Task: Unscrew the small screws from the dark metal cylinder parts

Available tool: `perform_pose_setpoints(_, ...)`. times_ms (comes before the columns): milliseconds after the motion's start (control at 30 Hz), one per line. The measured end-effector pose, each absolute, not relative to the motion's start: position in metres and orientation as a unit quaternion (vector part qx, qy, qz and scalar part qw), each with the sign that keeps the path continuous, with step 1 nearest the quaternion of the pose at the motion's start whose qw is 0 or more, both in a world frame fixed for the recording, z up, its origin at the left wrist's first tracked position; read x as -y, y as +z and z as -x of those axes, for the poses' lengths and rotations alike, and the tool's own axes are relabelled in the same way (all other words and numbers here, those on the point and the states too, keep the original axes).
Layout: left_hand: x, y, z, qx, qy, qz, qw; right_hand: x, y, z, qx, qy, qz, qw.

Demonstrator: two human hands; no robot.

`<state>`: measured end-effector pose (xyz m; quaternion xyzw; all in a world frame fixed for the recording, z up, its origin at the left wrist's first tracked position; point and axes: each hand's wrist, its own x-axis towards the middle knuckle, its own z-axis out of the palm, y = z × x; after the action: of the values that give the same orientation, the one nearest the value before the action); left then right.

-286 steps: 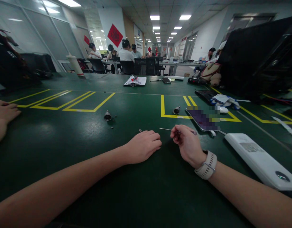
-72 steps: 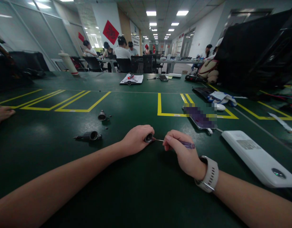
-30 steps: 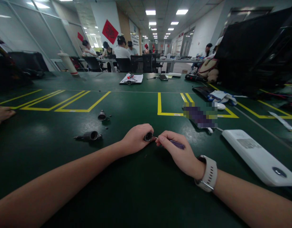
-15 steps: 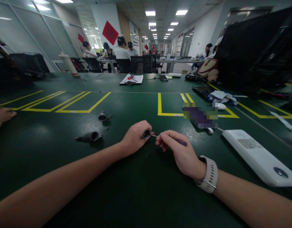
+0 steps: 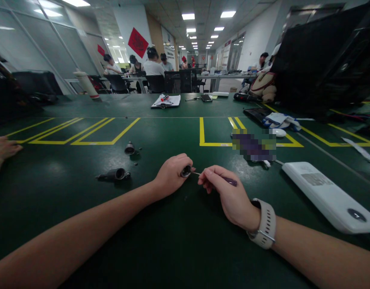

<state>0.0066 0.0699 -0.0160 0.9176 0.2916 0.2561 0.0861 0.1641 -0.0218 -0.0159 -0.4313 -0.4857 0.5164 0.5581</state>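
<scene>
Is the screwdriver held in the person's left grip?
No, the screwdriver is in the right grip, while the left grip holds a hollow metal part.

Hours are read from the middle of the view. On the green tabletop, a clipboard bearing white paper and a red object lies at eleven o'clock, a dark phone at one. A smartphone with a pixelated screen sits at three, a crumpled blue-and-white cloth farther along that way. A white power bank lies at four. Yellow tape marks nine; a pale cylindrical bottle stands at ten. Beyond, a red diamond poster hangs at eleven.
</scene>
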Motion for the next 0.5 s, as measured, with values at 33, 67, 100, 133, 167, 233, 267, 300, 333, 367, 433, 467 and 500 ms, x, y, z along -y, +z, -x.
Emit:
perform_pose_setpoints(33, -0.0696, -0.0157, -0.0066, -0.289, 0.255, -0.919, 0.086, 0.0219, -0.0162, -0.1641, 0.494, 0.512, 0.431, 0.555)
perform_pose_setpoints(67, -0.0694, -0.0156, -0.0065, -0.285, 0.257, -0.919, 0.088, 0.0217, -0.0162, -0.1642, 0.495, 0.517, 0.426, 0.553)
perform_pose_setpoints(100, -0.0692, -0.0155, -0.0064, -0.281, 0.262, -0.919, 0.091, 0.0212, -0.0159, -0.1645, 0.488, 0.527, 0.421, 0.554)
perform_pose_setpoints(133, -0.069, -0.0155, -0.0063, -0.276, 0.268, -0.918, 0.095, 0.0206, -0.0154, -0.1649, 0.475, 0.542, 0.415, 0.555)
perform_pose_setpoints(167, -0.0689, -0.0155, -0.0062, -0.271, 0.276, -0.917, 0.1, 0.0198, -0.0147, -0.1654, 0.456, 0.56, 0.41, 0.557)
perform_pose_setpoints(233, -0.0685, -0.0155, -0.0062, -0.258, 0.292, -0.914, 0.114, 0.018, -0.0135, -0.1666, 0.417, 0.595, 0.394, 0.562)
perform_pose_setpoints(267, -0.0684, -0.0155, -0.0062, -0.251, 0.297, -0.913, 0.121, 0.0172, -0.0131, -0.1671, 0.404, 0.61, 0.385, 0.563)
perform_pose_setpoints(300, -0.0683, -0.0154, -0.0062, -0.245, 0.301, -0.912, 0.128, 0.0165, -0.013, -0.1676, 0.395, 0.622, 0.376, 0.562)
perform_pose_setpoints(333, -0.0682, -0.0154, -0.0062, -0.24, 0.303, -0.912, 0.133, 0.0161, -0.0129, -0.1679, 0.391, 0.631, 0.368, 0.56)
perform_pose_setpoints(367, -0.0683, -0.0154, -0.0062, -0.238, 0.303, -0.913, 0.136, 0.016, -0.013, -0.168, 0.39, 0.635, 0.362, 0.56)
perform_pose_setpoints(433, -0.0687, -0.0157, -0.0062, -0.243, 0.3, -0.913, 0.131, 0.0166, -0.0131, -0.1676, 0.391, 0.628, 0.362, 0.567)
perform_pose_setpoints(467, -0.0691, -0.016, -0.0061, -0.249, 0.298, -0.913, 0.125, 0.0172, -0.0131, -0.1672, 0.395, 0.618, 0.369, 0.571)
perform_pose_setpoints(500, -0.0694, -0.0162, -0.006, -0.255, 0.294, -0.913, 0.119, 0.0179, -0.013, -0.1666, 0.403, 0.604, 0.379, 0.574)
